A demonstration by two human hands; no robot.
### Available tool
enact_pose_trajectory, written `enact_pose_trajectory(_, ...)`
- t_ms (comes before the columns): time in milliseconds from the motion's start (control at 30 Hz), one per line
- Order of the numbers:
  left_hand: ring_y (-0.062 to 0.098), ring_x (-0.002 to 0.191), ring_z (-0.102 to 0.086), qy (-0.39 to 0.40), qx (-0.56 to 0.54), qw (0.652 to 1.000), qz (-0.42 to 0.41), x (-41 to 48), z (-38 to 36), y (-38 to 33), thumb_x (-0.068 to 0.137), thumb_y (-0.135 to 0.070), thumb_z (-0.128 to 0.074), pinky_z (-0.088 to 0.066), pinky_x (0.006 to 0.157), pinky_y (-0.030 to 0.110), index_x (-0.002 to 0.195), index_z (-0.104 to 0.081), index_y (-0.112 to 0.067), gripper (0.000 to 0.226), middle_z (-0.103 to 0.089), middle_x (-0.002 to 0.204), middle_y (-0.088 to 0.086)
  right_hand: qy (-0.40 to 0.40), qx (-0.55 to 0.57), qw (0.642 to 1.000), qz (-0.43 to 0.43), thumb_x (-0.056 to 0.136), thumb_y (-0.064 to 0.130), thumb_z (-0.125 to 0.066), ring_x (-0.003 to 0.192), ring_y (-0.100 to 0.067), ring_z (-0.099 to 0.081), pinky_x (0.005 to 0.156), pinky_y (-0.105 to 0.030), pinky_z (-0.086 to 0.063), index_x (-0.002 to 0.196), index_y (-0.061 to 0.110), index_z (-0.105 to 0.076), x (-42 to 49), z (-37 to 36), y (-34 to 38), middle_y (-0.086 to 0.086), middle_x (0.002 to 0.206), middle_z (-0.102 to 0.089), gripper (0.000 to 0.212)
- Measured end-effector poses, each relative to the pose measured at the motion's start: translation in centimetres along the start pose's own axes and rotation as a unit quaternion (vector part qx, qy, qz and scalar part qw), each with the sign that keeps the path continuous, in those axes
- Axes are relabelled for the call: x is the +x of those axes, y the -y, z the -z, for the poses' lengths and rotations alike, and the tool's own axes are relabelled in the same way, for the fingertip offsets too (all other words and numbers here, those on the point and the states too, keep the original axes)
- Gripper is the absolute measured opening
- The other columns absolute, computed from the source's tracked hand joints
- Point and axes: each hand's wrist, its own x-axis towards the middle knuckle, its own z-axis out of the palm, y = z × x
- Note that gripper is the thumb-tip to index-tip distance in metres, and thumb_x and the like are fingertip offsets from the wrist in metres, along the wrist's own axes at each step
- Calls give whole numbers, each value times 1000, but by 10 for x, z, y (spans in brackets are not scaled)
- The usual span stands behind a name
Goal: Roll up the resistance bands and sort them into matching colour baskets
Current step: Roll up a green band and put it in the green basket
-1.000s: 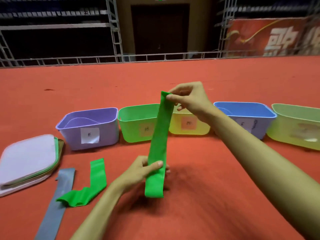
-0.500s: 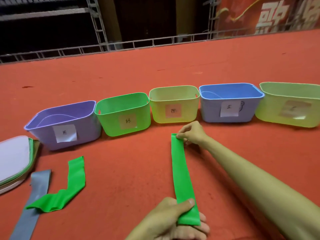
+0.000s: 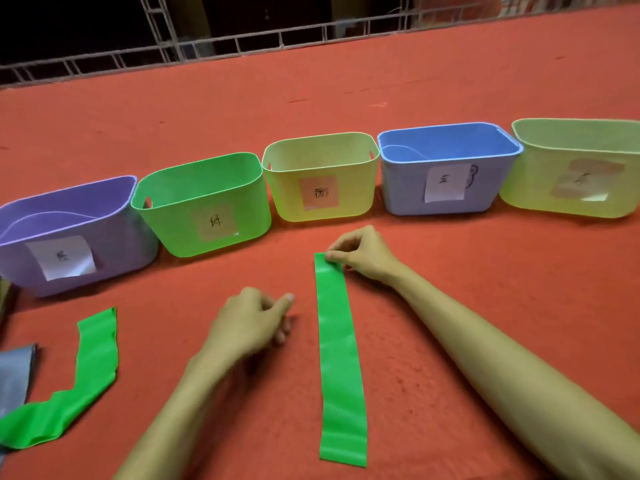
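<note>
- The green band (image 3: 341,358) lies flat and unrolled on the red floor, running from 6 o'clock to 12 o'clock in front of the person.
- The right hand (image 3: 363,258) pinches the band's far end at 12 o'clock between thumb and fingertips, which looks like the start of a roll.
- The left hand (image 3: 249,320) sits at 9 o'clock of the band, just beside it and not touching it, fingers loosely curled around nothing.
- The green basket (image 3: 173,223), this band's home, stands at 10 o'clock from the pinched end, between the purple basket (image 3: 121,251) and the yellow basket (image 3: 287,195).
- No turn of the roll has been made, so rolling and dropping both remain.
- A second green band (image 3: 86,375) lies crumpled at 8 o'clock, with a grey band (image 3: 15,375) at 9 o'clock on the frame's edge; both are unrolled.
- No rolled band shows in what can be seen of the baskets, so the task seems to be near its beginning.
</note>
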Motion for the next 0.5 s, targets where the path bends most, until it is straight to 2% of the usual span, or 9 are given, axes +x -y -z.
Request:
enact_pose_trajectory(67,12,74,-69,-131,0,989,-74,44,-13,-2,100,-51,-56,-55,77,34,83,-75,-24,38,-75,77,-14,-4,14,1000,6,84,16,-84,64,-2,-63,60,-25,-50,82,16,-83,-1,0,-2,4,73,-77,2)
enact_pose_trajectory(133,13,89,-64,-150,-25,979,-136,78,-31,-11,101,-45,-57,-47,79,32,104,-76,-29,25,-73,100,-13,-6,28,999,18,85,14,-83,67,-6,-65,61,-27,-52,83,15,-83,-2,0,-4,0,76,-79,2)
enact_pose_trajectory(167,16,94,-62,-147,-33,976,-157,90,-39,-14,102,-44,-54,-45,81,34,108,-75,-30,26,-71,106,-9,-5,40,999,21,85,13,-83,68,-8,-66,61,-28,-53,85,14,-83,-3,0,-4,-3,77,-79,1)
enact_pose_trajectory(200,18,97,-60,-148,-37,974,-166,98,-46,-16,103,-46,-52,-44,82,35,104,-75,-30,28,-70,106,-7,-5,55,998,23,86,11,-82,69,-10,-65,60,-28,-53,86,12,-83,-4,1,-5,-7,78,-79,1)
enact_pose_trajectory(300,18,92,-54,-168,-50,971,-163,112,-54,-17,105,-49,-46,-37,76,36,82,-65,-35,33,-64,92,-10,-11,86,996,31,87,9,-82,67,-13,-62,58,-27,-49,88,8,-82,-4,2,-6,-15,78,-77,1)
enact_pose_trajectory(400,10,72,-52,-169,-96,965,-177,118,-54,-16,104,-51,-46,-34,65,36,72,-60,-33,39,-57,69,-13,-14,86,996,32,86,11,-83,61,-14,-57,54,-26,-47,89,9,-83,-3,3,-8,-15,72,-75,4)
enact_pose_trajectory(500,8,61,-49,-167,-94,968,-165,117,-54,-18,103,-53,-50,-36,60,33,75,-61,-27,39,-54,61,-10,-18,87,995,42,85,12,-84,61,-14,-56,55,-27,-47,89,9,-83,-2,1,-10,-17,73,-75,5)
